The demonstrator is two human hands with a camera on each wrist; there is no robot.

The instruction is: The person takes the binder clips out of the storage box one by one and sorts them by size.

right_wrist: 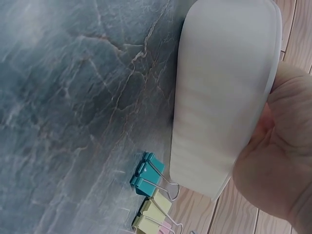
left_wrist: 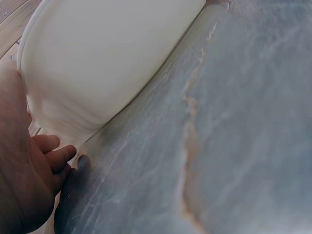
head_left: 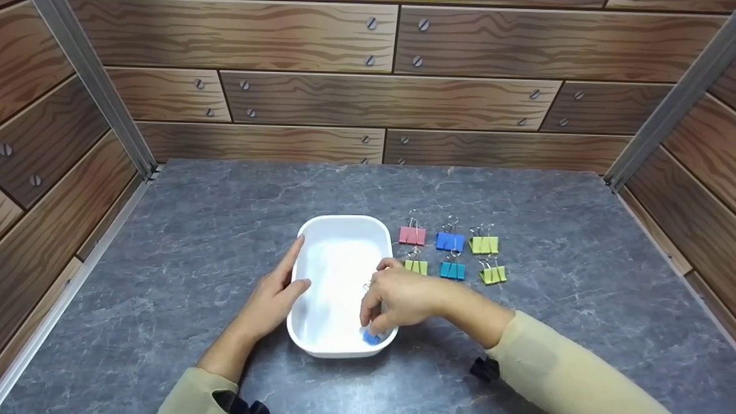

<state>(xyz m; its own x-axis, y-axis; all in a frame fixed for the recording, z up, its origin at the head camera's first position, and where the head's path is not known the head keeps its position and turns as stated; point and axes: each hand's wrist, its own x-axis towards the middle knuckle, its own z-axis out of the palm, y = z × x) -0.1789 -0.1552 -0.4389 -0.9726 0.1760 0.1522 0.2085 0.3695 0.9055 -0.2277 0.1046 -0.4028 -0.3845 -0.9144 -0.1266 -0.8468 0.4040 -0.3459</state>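
Observation:
A white plastic container (head_left: 305, 344) stands in the middle of the table. My left hand (head_left: 270, 299) grips its left side, the thumb over the rim and the index finger along the edge. Over the container's near right corner, my right hand (head_left: 399, 296) reaches in with bent fingers and pinches a blue binder clip (head_left: 371, 338), mostly hidden under the fingertips. A bit of silver wire (head_left: 367, 286) shows beside that hand; what it belongs to is hidden. In the right wrist view, the hand (right_wrist: 278, 146) hangs over the container wall (right_wrist: 219, 92).
Right of the container stand more binder clips in two rows: pink (head_left: 412, 236), dark blue (head_left: 449, 241) and yellow-green (head_left: 484, 245) behind; yellow-green (head_left: 416, 267), teal (head_left: 452, 271) and yellow-green (head_left: 493, 275) in front. Wood-patterned walls (head_left: 310, 98) enclose the grey marbled table (head_left: 190, 241).

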